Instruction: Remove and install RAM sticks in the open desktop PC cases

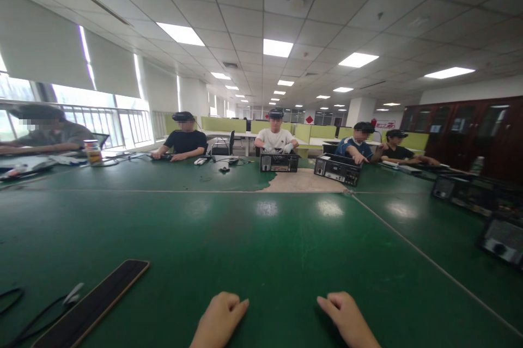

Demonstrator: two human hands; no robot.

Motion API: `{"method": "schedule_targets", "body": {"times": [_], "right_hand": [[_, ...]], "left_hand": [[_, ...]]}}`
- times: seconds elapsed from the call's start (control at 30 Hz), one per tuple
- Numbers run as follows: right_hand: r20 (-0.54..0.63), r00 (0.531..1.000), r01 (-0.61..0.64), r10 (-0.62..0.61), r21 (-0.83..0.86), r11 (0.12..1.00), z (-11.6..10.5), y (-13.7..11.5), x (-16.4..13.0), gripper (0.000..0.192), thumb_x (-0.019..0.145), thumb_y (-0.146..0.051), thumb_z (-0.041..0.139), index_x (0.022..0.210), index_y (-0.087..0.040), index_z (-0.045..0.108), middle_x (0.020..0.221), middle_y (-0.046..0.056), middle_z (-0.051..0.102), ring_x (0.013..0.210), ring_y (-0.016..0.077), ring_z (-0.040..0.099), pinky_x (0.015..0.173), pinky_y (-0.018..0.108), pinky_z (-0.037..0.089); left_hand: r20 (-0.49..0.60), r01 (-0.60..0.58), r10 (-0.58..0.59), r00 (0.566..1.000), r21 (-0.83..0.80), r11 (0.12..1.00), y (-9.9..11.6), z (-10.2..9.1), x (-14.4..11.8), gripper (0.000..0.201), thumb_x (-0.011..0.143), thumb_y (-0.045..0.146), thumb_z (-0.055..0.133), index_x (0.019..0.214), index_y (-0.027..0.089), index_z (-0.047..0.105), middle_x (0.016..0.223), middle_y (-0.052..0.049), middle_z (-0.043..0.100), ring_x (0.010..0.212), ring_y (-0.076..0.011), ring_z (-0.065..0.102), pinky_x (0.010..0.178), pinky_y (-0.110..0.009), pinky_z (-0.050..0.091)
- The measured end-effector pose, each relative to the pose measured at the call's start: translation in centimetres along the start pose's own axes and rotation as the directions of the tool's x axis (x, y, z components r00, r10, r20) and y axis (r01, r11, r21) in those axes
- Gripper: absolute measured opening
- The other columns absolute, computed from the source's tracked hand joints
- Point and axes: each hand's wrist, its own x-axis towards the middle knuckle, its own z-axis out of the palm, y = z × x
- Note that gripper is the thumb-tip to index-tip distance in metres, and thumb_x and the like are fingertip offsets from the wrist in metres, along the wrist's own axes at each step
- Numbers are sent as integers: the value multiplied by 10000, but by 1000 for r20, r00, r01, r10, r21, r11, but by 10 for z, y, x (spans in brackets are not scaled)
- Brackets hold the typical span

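My left hand (221,316) rests on the green tabletop (278,261) near its front edge, fingers curled into a fist and thumb pointing inward. Across a bare stretch of green, my right hand (346,315) is curled the same way, its thumb turned toward the left one. Neither fist shows anything in it. Nearest to my left hand is a long flat dark strip (96,299) with a tan edge, lying at a slant and apart from the fingers.
Black cables (35,326) lie at the left. Across the table, several people sit; one in a white shirt (274,138) has gloved hands at an open computer case (279,162). Another case (337,169) stands beside it, and more dark cases (503,240) line the right. A can (93,153) stands far left.
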Motion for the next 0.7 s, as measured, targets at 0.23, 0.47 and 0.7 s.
{"method": "schedule_targets", "body": {"times": [0.23,0.47,0.7], "right_hand": [[4,1000,-14,14,38,999,-1,0,0,495,797,-608,416,536,-206,291,548,-43,251,542,113,281,527,262,236],[6,1000,-21,21,31,999,1,3,2,501,785,-621,418,529,-206,299,548,-38,267,544,117,301,536,261,260],[15,1000,-3,3,40,999,-3,-6,-2,458,822,-557,405,545,-209,295,554,-46,243,535,109,265,527,265,231]], "left_hand": [[22,42,-42,999,21,999,2,1,0,497,731,631,413,510,203,292,547,35,302,550,-124,335,530,-257,271],[46,47,-52,998,96,994,3,1,-1,405,771,509,385,526,198,302,568,30,324,562,-129,360,524,-258,257],[34,35,-40,999,149,988,5,0,-6,396,799,493,373,544,196,310,588,28,347,575,-131,377,534,-260,245]]}}
